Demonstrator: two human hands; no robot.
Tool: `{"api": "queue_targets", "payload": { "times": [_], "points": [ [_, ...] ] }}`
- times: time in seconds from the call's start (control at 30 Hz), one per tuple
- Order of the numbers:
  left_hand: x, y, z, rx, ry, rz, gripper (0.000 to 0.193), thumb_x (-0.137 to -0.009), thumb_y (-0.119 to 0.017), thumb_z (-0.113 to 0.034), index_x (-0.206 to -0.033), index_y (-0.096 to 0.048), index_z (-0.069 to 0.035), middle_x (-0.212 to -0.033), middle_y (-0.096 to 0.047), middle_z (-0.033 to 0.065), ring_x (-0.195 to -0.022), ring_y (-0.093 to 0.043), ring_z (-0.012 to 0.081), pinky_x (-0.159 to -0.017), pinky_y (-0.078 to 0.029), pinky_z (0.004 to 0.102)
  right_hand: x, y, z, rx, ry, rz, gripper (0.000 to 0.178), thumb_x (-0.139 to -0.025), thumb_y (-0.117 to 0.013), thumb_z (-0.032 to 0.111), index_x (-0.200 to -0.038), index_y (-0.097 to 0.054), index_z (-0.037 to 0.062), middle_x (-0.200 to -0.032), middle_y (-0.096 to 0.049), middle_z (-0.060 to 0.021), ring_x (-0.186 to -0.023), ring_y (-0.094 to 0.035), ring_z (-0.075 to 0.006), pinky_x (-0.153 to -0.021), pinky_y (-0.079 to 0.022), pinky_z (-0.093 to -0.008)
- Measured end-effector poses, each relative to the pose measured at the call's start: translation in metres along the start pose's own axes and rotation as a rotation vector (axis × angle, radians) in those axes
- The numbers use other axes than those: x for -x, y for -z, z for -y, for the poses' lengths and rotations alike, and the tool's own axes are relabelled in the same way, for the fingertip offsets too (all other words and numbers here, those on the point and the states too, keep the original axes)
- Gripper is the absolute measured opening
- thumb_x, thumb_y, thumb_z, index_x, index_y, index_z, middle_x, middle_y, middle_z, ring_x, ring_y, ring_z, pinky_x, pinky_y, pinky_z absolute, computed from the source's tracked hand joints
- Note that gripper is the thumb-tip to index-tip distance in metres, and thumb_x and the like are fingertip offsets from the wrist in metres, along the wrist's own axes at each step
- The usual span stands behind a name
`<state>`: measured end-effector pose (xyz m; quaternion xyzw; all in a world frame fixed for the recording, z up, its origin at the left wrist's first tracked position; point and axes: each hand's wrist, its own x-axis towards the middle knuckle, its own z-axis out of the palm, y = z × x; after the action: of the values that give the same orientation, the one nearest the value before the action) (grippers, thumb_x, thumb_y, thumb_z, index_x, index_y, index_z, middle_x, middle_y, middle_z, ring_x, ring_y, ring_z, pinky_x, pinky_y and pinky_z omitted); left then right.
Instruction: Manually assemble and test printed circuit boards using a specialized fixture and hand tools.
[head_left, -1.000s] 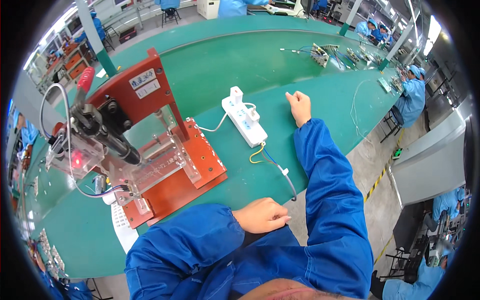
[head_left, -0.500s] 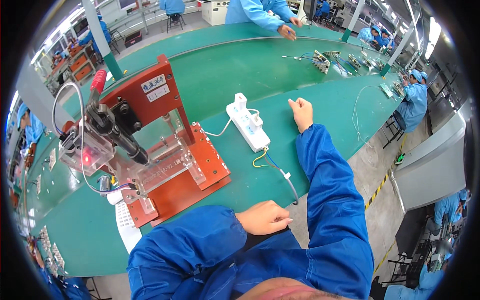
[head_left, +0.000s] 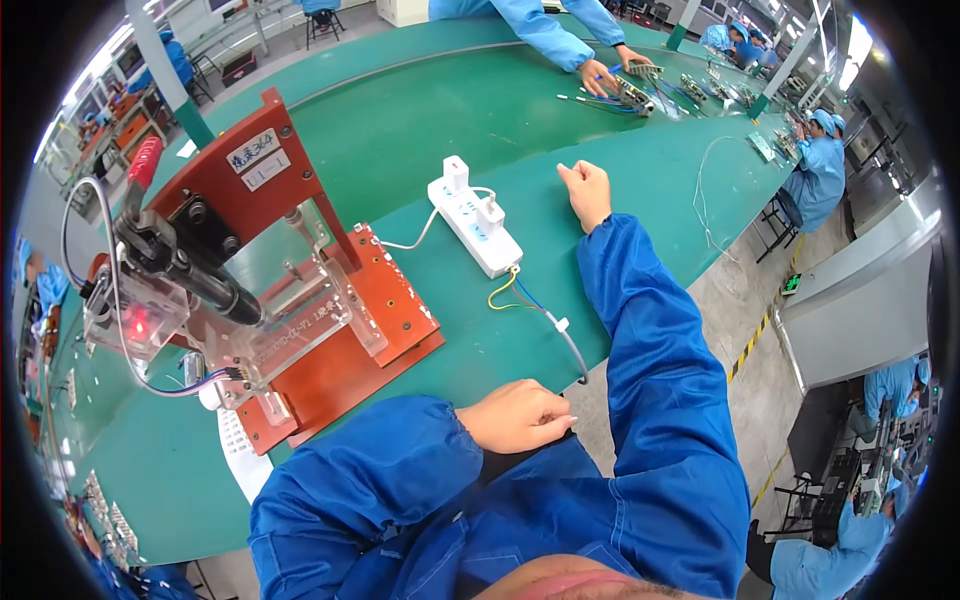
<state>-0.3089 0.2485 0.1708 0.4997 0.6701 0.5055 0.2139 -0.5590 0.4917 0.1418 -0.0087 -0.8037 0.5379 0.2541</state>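
My left hand [head_left: 515, 415] is curled into a loose fist at the near edge of the green table, close to my body, with nothing showing in it. Farther out on the right, my right hand [head_left: 588, 195] rests on the table, also closed, its thumb side up. Left of that hand lies a white power strip [head_left: 477, 230] with two plugs in it, a grey cable [head_left: 572, 350] leaving its near end. A red metal test fixture [head_left: 390, 310] with a clear plastic frame and a black toggle clamp stands to the left, apart from both hands. A red light glows in its clear box [head_left: 135, 325].
Across the table, another person's hands [head_left: 605, 78] touch circuit boards [head_left: 632, 97] with wires. A thin white cable [head_left: 703, 200] curls at the right. A printed sheet [head_left: 240, 455] lies partly under the fixture. Boards [head_left: 110, 515] lie at the far left edge.
The view has shifted slightly, so the table things sit a little farther left and higher. The other person's hands have moved right onto the circuit boards. My hands keep their closed poses.
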Motion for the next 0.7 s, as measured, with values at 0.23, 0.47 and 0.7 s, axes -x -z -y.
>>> {"api": "queue_targets", "payload": {
  "times": [0.23, 0.47, 0.7],
  "points": [
    [-0.001, 0.0, 0.002, 0.042, 0.003, -0.004, 0.037, -0.097, -0.054, -0.022, -0.068, -0.05, 0.0, -0.058, -0.048, 0.0183, -0.053, -0.049, 0.0363, -0.053, -0.036, 0.0465, -0.009, 0.003, 0.005, 0.027, -0.032, 0.007, 0.046, -0.089, -0.071, 0.018, -0.061, -0.036, 0.0102, -0.059, -0.034, 0.0065, -0.057, -0.029, -0.0054, -0.049, -0.026, -0.0291],
    [-0.001, 0.002, -0.002, 0.037, 0.015, 0.029, 0.038, -0.098, -0.053, -0.023, -0.068, -0.048, -0.001, -0.059, -0.046, 0.0175, -0.055, -0.048, 0.0362, -0.054, -0.036, 0.0467, -0.003, 0.003, -0.001, 0.025, -0.047, 0.015, 0.045, -0.086, -0.073, 0.019, -0.061, -0.038, 0.005, -0.057, -0.038, 0.0003, -0.058, -0.033, -0.0101, -0.05, -0.032, -0.0328],
    [0.001, -0.001, 0.0, 0.045, -0.01, -0.004, 0.037, -0.098, -0.054, -0.023, -0.068, -0.048, -0.001, -0.059, -0.046, 0.0169, -0.055, -0.047, 0.0363, -0.055, -0.036, 0.0466, -0.001, 0.002, 0.001, 0.005, -0.032, 0.018, 0.045, -0.086, -0.072, 0.018, -0.061, -0.038, 0.0053, -0.057, -0.038, 0.0019, -0.057, -0.033, -0.0094, -0.05, -0.031, -0.0319]
  ]
}}
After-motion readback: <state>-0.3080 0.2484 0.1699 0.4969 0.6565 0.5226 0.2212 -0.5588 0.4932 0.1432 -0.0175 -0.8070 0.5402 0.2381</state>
